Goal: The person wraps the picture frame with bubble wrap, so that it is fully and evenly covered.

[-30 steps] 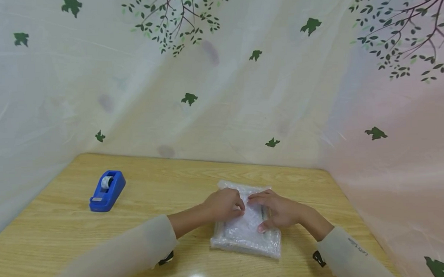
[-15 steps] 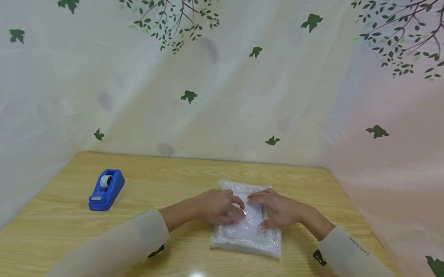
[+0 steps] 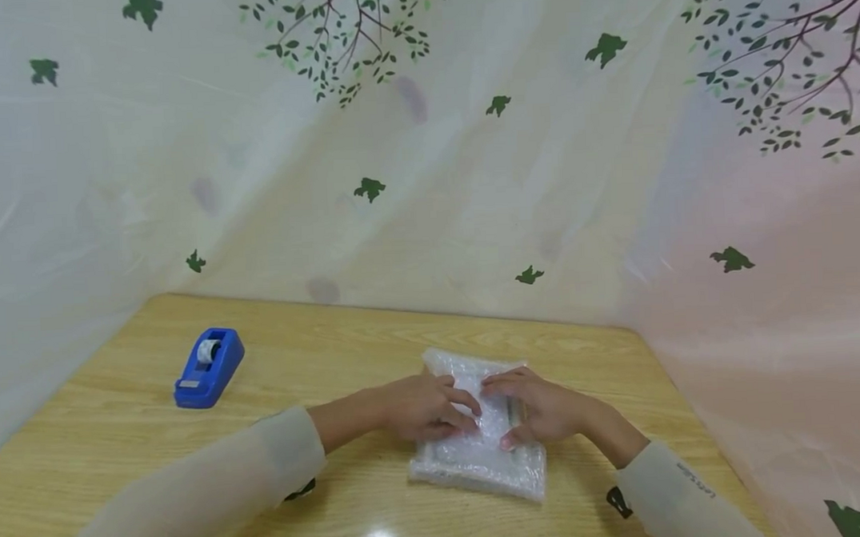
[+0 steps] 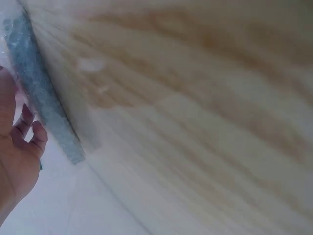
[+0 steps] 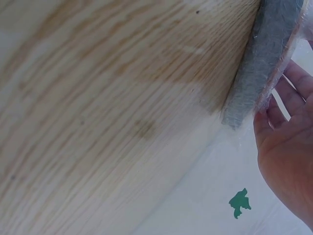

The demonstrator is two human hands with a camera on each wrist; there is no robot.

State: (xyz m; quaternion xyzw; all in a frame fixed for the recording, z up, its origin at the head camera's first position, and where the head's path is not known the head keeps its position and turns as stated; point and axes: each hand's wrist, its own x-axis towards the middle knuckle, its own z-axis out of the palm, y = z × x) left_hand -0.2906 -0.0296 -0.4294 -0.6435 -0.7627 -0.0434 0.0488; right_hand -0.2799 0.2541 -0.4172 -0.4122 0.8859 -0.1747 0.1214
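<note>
A flat rectangular package in clear bubble wrap lies on the wooden table in front of me. My left hand rests on its upper face from the left, the fingers loosely bent and spread. From the right, my right hand touches the same face with fingers and thumb apart. In the left wrist view the package's thick side stands beside the left hand. The right wrist view shows the opposite side of the package by the right hand. What the wrap encloses cannot be made out.
A blue tape dispenser with a roll of tape sits at the table's left side. Pale sheeting printed with leaves and branches hangs behind and beside the wooden table.
A second ago the left hand's fingers were curled near the package's middle; they have since loosened and spread over the wrap. The right hand and the package have stayed put.
</note>
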